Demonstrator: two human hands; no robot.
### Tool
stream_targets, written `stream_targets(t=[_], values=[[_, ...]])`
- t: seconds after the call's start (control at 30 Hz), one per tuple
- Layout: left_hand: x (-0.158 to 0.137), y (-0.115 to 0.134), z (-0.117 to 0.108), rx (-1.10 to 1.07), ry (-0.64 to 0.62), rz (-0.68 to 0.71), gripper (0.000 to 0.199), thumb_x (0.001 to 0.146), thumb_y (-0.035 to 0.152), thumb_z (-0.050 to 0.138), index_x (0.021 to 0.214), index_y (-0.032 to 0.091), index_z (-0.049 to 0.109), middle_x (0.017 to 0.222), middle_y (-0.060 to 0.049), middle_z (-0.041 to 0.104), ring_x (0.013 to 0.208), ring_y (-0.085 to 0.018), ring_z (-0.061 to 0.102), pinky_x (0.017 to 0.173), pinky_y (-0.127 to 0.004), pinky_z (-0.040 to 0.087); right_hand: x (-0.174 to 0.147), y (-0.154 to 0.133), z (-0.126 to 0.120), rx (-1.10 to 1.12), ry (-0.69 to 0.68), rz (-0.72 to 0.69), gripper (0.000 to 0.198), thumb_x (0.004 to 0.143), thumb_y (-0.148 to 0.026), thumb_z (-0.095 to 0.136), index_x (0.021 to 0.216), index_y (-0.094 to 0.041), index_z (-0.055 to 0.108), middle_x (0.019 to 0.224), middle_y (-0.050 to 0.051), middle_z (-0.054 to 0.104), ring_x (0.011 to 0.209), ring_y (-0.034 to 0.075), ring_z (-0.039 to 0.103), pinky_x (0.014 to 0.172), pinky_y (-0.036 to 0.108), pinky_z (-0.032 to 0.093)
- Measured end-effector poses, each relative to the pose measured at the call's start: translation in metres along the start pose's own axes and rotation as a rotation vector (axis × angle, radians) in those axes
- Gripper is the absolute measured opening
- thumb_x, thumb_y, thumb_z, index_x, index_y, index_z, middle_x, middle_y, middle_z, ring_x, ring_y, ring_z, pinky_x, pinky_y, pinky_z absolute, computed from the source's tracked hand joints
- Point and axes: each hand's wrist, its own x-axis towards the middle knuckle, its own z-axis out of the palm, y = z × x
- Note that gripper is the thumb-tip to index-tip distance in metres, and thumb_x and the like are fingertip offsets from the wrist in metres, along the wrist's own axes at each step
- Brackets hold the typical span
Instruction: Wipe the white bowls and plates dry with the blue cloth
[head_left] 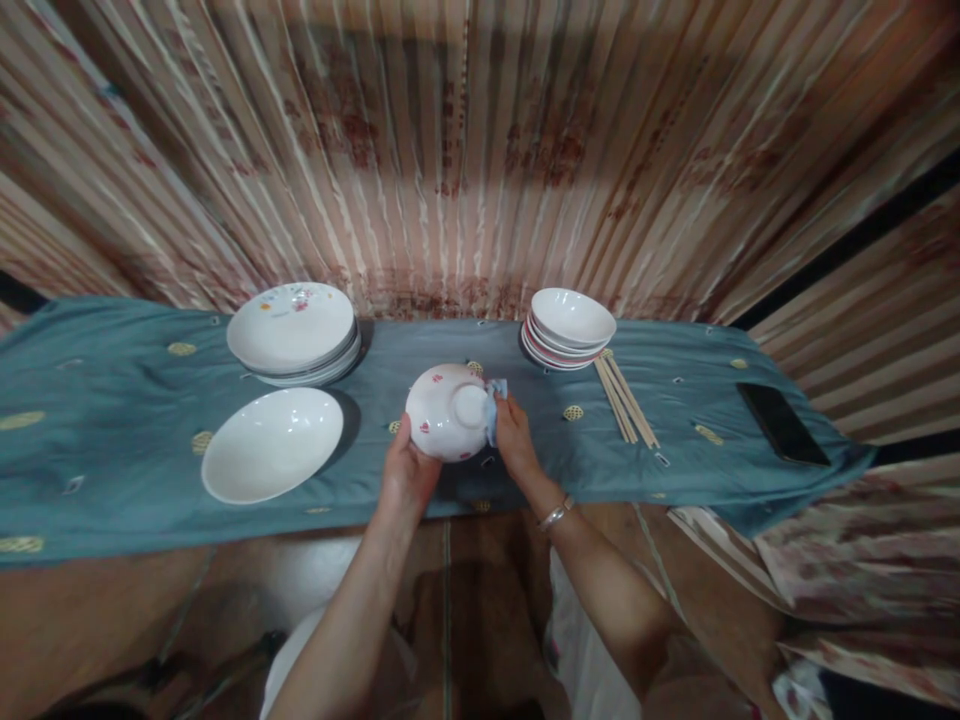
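Between the hands (409, 470) (516, 437) is a tilted white bowl (439, 418).

Both hands (409, 475) (516, 437) grip close together, arms (343, 610) (600, 590) extended forward.

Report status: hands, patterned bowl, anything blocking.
Left hand gripping patterned bowl. Right hand holding blue cloth against it. Bowl's base showing. Nothing visibly blocking either hand.

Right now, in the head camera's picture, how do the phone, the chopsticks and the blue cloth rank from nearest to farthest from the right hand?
1. Blue cloth: held in the right hand, against the bowl.
2. Chopsticks: lying to that hand's right.
3. Phone: farther right, beyond the chopsticks.
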Motion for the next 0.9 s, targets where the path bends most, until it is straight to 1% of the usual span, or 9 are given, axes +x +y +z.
stream_targets(t=[0.07,0.13,0.2,0.27,0.37,0.53,0.67,0.77,0.9], values=[[0.002,0.002,0.000,-0.032,0.010,0.009,0.046,0.103,0.027,0.039,0.145,0.015,0.053,0.113,-0.012,0.077,0.113,-0.022,0.070,0.109,-0.037,0.047,-0.007,0.010,0.004,-0.097,0.011,-0.086,0.051,0.095,-0.055,0.039,0.116,-0.018,0.067,0.114,0.013,0.073,0.107,0.024,0.065,0.100,0.042,0.049],[0.005,0.004,-0.001,-0.054,0.011,0.009,0.047,0.103,0.027,0.038,0.147,0.016,0.051,0.114,-0.011,0.077,0.110,-0.022,0.071,0.107,-0.036,0.048,-0.015,0.018,0.008,-0.205,-0.001,-0.189,0.059,0.099,-0.054,0.030,0.130,-0.014,0.059,0.130,0.018,0.066,0.123,0.025,0.060,0.108,0.046,0.045],[0.007,0.006,-0.001,-0.070,0.009,-0.001,0.048,0.103,0.027,0.037,0.148,0.016,0.049,0.114,-0.012,0.076,0.109,-0.022,0.071,0.107,-0.036,0.048,-0.023,0.023,0.011,-0.300,-0.027,-0.265,0.062,0.101,-0.051,0.024,0.142,-0.011,0.049,0.143,0.020,0.057,0.136,0.024,0.051,0.113,0.048,0.040],[0.008,0.007,-0.001,-0.087,0.015,-0.010,0.049,0.104,0.028,0.035,0.149,0.014,0.047,0.115,-0.013,0.076,0.109,-0.022,0.071,0.108,-0.037,0.047,-0.031,0.022,0.013,-0.358,-0.051,-0.282,0.063,0.102,-0.048,0.023,0.148,-0.010,0.041,0.151,0.020,0.049,0.143,0.023,0.043,0.118,0.047,0.036],[0.007,0.008,0.000,-0.118,0.038,-0.018,0.050,0.104,0.029,0.033,0.149,0.009,0.047,0.114,-0.014,0.076,0.112,-0.022,0.070,0.112,-0.037,0.043,-0.041,0.013,0.013,-0.383,-0.089,-0.263,0.062,0.102,-0.046,0.025,0.153,-0.011,0.035,0.155,0.018,0.043,0.147,0.023,0.037,0.122,0.047,0.030],[0.005,0.008,0.002,-0.141,0.042,-0.032,0.048,0.104,0.031,0.035,0.145,0.011,0.051,0.116,-0.013,0.076,0.115,-0.022,0.068,0.113,-0.037,0.043,-0.052,0.002,0.012,-0.469,-0.149,-0.312,0.063,0.102,-0.043,0.025,0.155,-0.008,0.030,0.159,0.019,0.038,0.152,0.025,0.027,0.123,0.052,0.026],[0.005,0.007,0.004,-0.135,0.059,-0.026,0.047,0.105,0.031,0.034,0.144,0.012,0.052,0.118,-0.013,0.075,0.115,-0.021,0.068,0.112,-0.037,0.043,-0.058,0.003,0.012,-0.549,-0.179,-0.359,0.064,0.103,-0.040,0.026,0.157,-0.007,0.023,0.160,0.021,0.034,0.153,0.027,0.022,0.122,0.055,0.026],[0.005,0.007,0.006,-0.148,0.049,-0.026,0.048,0.105,0.032,0.033,0.145,0.011,0.051,0.118,-0.013,0.075,0.114,-0.021,0.069,0.111,-0.037,0.045,-0.062,0.006,0.012,-0.589,-0.199,-0.408,0.064,0.103,-0.036,0.029,0.158,-0.006,0.017,0.162,0.023,0.030,0.155,0.028,0.019,0.122,0.057,0.027],[0.008,0.009,0.004,-0.150,0.044,-0.031,0.049,0.105,0.031,0.033,0.145,0.010,0.051,0.115,-0.013,0.076,0.111,-0.020,0.070,0.109,-0.035,0.047,-0.069,0.006,0.008,-0.652,-0.229,-0.530,0.063,0.102,-0.023,0.031,0.160,-0.009,0.010,0.164,0.022,0.026,0.156,0.026,0.015,0.122,0.055,0.029]])
